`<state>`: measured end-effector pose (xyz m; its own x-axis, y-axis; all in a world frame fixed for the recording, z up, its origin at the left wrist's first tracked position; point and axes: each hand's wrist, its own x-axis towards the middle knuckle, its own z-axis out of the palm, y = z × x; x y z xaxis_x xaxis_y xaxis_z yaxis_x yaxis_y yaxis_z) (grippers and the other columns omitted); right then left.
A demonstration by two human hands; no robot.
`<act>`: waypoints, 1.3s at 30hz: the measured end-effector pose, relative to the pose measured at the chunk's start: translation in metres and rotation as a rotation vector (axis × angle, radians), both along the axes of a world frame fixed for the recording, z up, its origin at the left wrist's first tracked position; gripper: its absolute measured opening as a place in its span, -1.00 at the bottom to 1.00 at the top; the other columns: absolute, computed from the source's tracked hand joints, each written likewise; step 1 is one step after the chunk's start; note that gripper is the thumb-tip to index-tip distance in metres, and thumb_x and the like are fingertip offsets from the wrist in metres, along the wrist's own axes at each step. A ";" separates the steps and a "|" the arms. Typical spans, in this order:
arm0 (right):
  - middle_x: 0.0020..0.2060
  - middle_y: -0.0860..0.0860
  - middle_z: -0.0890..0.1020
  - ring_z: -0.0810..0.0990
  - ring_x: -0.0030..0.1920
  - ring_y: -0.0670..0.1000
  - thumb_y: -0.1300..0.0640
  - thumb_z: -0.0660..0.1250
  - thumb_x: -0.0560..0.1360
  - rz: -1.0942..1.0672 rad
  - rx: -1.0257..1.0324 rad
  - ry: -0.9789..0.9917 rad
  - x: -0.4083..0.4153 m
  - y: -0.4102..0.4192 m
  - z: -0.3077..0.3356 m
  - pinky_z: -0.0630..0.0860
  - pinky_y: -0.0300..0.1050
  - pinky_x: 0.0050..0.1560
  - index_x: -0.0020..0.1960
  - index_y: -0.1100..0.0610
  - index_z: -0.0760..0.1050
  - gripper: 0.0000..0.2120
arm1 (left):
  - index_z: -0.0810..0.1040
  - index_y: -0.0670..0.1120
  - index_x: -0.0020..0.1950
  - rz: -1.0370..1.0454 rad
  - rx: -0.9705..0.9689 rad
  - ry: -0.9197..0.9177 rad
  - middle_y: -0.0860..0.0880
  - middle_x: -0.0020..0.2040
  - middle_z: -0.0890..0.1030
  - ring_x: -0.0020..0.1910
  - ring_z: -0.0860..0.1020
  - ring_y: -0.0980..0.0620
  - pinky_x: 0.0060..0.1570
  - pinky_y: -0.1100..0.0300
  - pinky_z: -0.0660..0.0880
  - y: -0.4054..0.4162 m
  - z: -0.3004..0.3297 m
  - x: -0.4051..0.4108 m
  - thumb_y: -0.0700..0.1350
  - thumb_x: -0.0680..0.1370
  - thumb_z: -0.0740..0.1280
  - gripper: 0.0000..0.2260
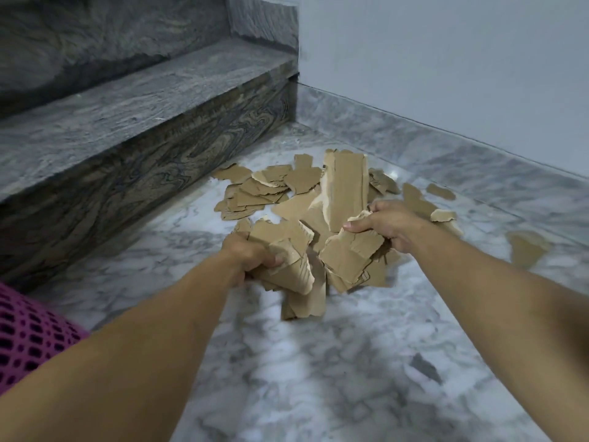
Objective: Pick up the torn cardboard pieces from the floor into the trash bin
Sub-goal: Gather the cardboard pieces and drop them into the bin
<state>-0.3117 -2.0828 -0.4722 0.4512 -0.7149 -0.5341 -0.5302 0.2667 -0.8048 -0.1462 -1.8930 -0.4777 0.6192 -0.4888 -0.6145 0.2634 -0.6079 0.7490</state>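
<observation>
we record a heap of torn brown corrugated cardboard pieces [274,193] lying on the white-and-grey veined marble floor [318,362], in the corner between the dark grey swirled stone stair steps [143,122] on the left and the pale grey wall [462,74] on the right. both bare forearms reach forward from the bottom of the view.

the left hand [247,256] is clenched around a bunch of the torn pieces; its grip has the fingers curled over the upper edge of the bunch, and the pieces hang from it with their long axis pointing down toward the floor and slightly toward us. whether the lowest piece touches the floor we cannot tell.

the right hand [387,223] grasps a second bunch, thumb pressed on top and fingers curled beneath. a long folded brown cardboard strip [345,186] rises from this bunch, its long axis near upright, its upper end pointing away from us toward the wall. the flatter pieces under the thumb slope down to the left, toward the left hand's bunch; the two bunches lie just beside each other.

the remaining pieces lie flat beyond the hands, spread from the foot of the lowest step across toward the marble skirting [446,154]. a few single scraps lie apart to the right of the right hand.

a magenta mesh garment [28,339] shows at the lower left edge.
</observation>
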 end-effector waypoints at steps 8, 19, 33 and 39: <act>-0.17 0.20 0.69 0.68 -0.19 0.16 0.29 0.63 0.20 -0.072 -0.048 -0.075 -0.032 0.020 0.094 0.58 0.03 -0.36 -0.17 0.18 0.51 -0.66 | 0.56 -0.20 -0.01 -0.004 -0.098 -0.089 -0.12 -0.11 0.62 -0.26 0.58 -0.04 -0.60 0.26 0.49 0.027 0.088 -0.005 -0.44 0.31 0.51 -0.67; -0.17 0.15 0.69 0.67 -0.18 0.11 0.20 0.61 0.21 0.223 -0.142 -0.060 0.016 0.116 0.259 0.61 0.03 -0.14 -0.03 0.20 0.59 -0.62 | 0.56 -0.18 0.02 0.003 -0.055 -0.296 -0.10 -0.21 0.57 -0.30 0.52 -0.01 -0.55 0.26 0.42 0.142 0.258 0.025 -0.27 0.38 0.52 -0.74; -0.49 0.08 0.65 0.64 -0.50 0.06 0.10 0.56 0.37 0.691 -0.214 -0.010 0.163 0.314 0.331 0.60 -0.11 -0.41 -0.24 0.19 0.54 -0.76 | 0.52 -0.17 -0.22 0.257 0.186 -0.215 -0.08 -0.33 0.59 -0.28 0.51 0.02 -0.28 0.21 0.42 0.373 0.321 0.092 -0.28 0.33 0.50 -0.83; -0.20 0.21 0.70 0.71 -0.19 0.22 0.20 0.67 0.19 0.688 -0.263 -0.116 0.194 0.386 0.312 0.67 0.11 -0.26 0.01 0.31 0.57 -0.52 | 0.52 -0.22 -0.23 0.355 0.266 -0.148 -0.12 -0.37 0.60 -0.28 0.52 -0.02 -0.19 0.18 0.45 0.445 0.307 0.109 -0.29 0.42 0.46 -0.87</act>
<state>-0.1178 -1.6965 -0.1607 0.8859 -0.3482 -0.3063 -0.4159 -0.3040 -0.8571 -0.0367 -1.4482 -0.1712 0.8101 -0.0682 -0.5824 0.3922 -0.6754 0.6246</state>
